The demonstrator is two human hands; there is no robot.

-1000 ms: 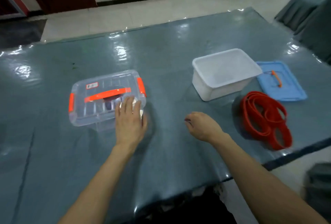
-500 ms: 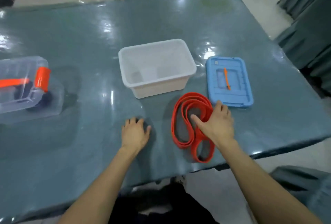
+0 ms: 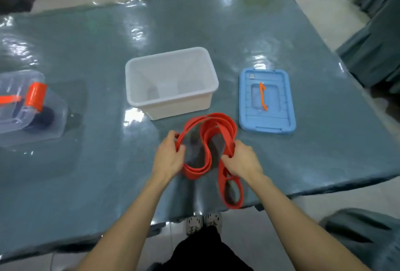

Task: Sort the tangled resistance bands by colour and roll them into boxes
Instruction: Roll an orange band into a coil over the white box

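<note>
Gripping the red bands [image 3: 213,134] in left hand [image 3: 171,158] and right hand [image 3: 243,159], separate loops slowly before rolling.

Both our bare forearms reach forward from the bottom of the view and draw closer toward the wrists. Our left grip [image 3: 170,156] has its fingers curled round one strand of the red bands [image 3: 216,117], the back of the hand turned up. Our right grip [image 3: 243,160] closes on another strand, also back up. The two grips sit apart, roughly level with each other.
</note>
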